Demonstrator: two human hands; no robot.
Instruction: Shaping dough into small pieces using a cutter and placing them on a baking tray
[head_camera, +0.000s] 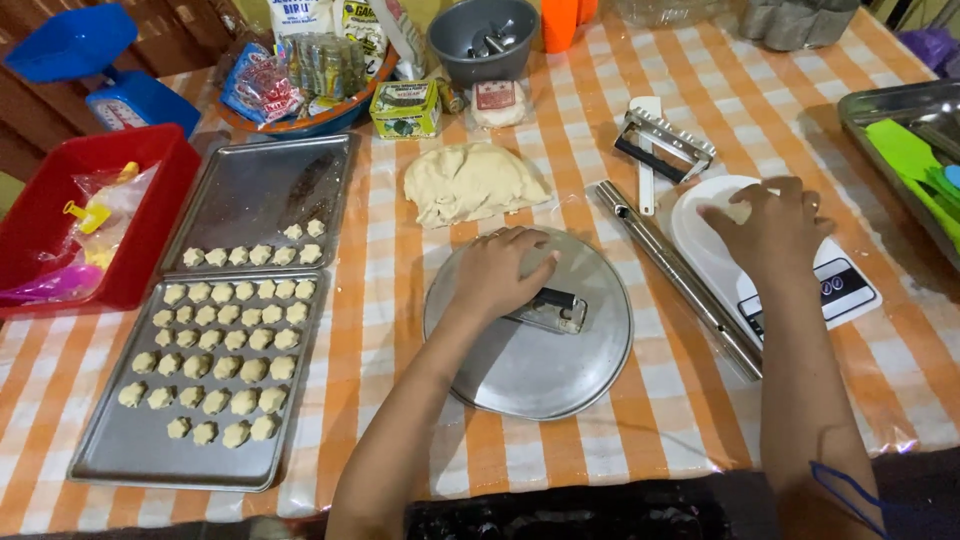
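The left hand (495, 275) lies palm down on a round metal plate (530, 370), near the middle of the counter (680, 420), which has an orange and white checked cloth. Its fingers are bent over a small metal tool with a black handle (552, 308) that rests on the plate; they touch it, but I cannot tell if they really grasp it. The plate is grey, flat and a little shiny, with no dough on it.

The right hand (772, 225) is at the right, on the white kitchen scale (705, 250). Its fingers are curled around a small pale piece of dough (738, 208), mostly hidden under them.

Just behind the plate lies a big lump of pale dough (470, 183), rough and uneven. Between plate and scale a long steel rolling pin (675, 275) lies diagonally. At the left stand two metal baking trays: the near tray (110, 455) carries many small shaped dough pieces in rows, the far tray (250, 190) only a few along its near edge. A red basket (150, 215) is at the far left.
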